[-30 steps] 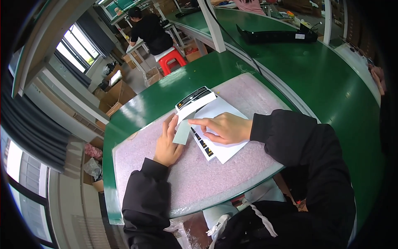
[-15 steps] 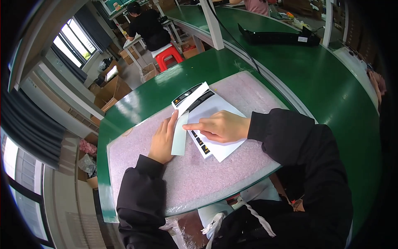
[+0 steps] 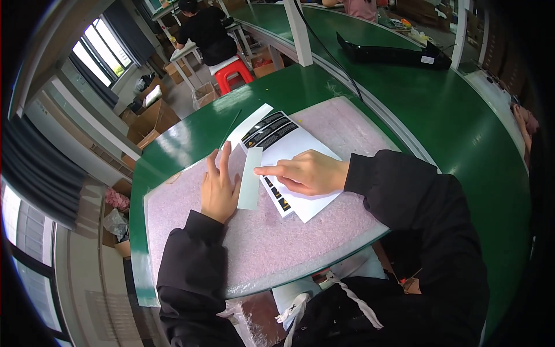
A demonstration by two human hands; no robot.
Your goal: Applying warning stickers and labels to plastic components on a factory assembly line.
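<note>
My left hand (image 3: 218, 188) lies palm down at the left of a pale narrow strip (image 3: 249, 184), fingers stretched and spread. Its fingertips are at the lower end of a longer white strip (image 3: 250, 124), which slants beside the sheets. My right hand (image 3: 307, 173) rests over the white printed sheets (image 3: 306, 141), its index finger stretched out with the tip on the right edge of the pale strip. The other fingers are bent, and what lies under them is hidden. Black label panels show on the sheets' upper edge and lower left side.
A pinkish foam mat (image 3: 289, 248) lies under the sheets on the green table (image 3: 173, 147). A long black curved part (image 3: 393, 56) lies beyond the metal rail, near a white post (image 3: 298, 34). Another person (image 3: 205, 37) sits on a red stool (image 3: 233, 75) farther back.
My left hand has shifted left, and its fingers have spread. The longer white strip has moved left off the sheets, baring more black print. My right index finger stays at the pale strip.
</note>
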